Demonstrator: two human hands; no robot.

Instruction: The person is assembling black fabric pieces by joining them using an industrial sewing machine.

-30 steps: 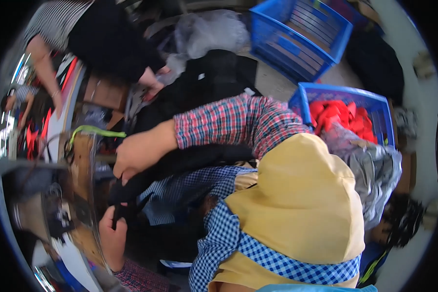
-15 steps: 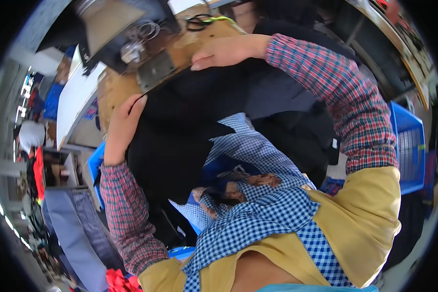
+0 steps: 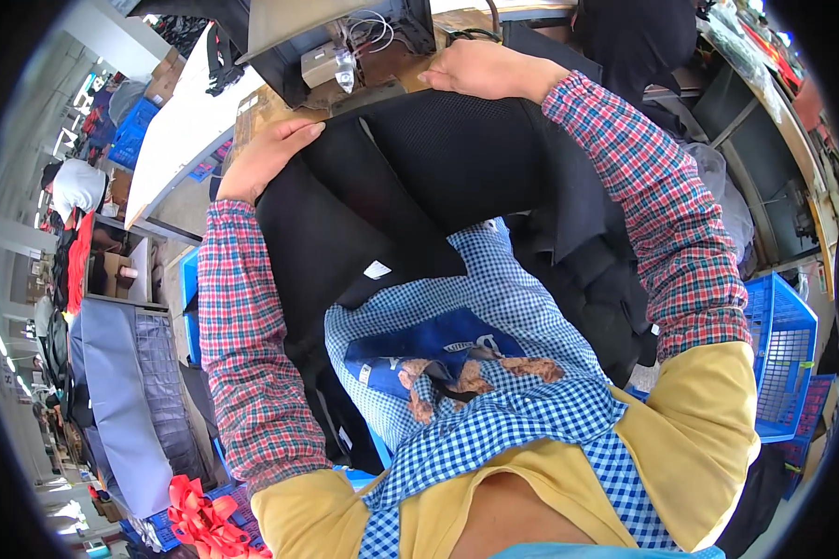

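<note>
A large piece of black padded fabric [image 3: 475,149] hangs between my hands and drapes toward my lap, over the checked apron. One side has a mesh look, and a small white label [image 3: 377,269] shows on its lower part. My left hand [image 3: 268,156] is closed on its upper left edge, thumb on top. Farther right, my right hand [image 3: 489,71] grips the upper edge near the worktable, fingers bent over the cloth. The fabric's far edge lies at a dark metal plate [image 3: 368,97] on the wooden tabletop, mostly covering the table.
Just beyond the fabric stands a grey machine body [image 3: 303,33] with loose pale wires. More black cloth [image 3: 587,289] lies at my right. A blue crate [image 3: 778,359] stands right, and red ribbons [image 3: 205,522] lie lower left. A person [image 3: 76,186] is far left.
The fabric has been raised and turned, so its mesh side and white label now show. Both hands still hold its upper edge, and the view has shifted, showing the machine farther right.
</note>
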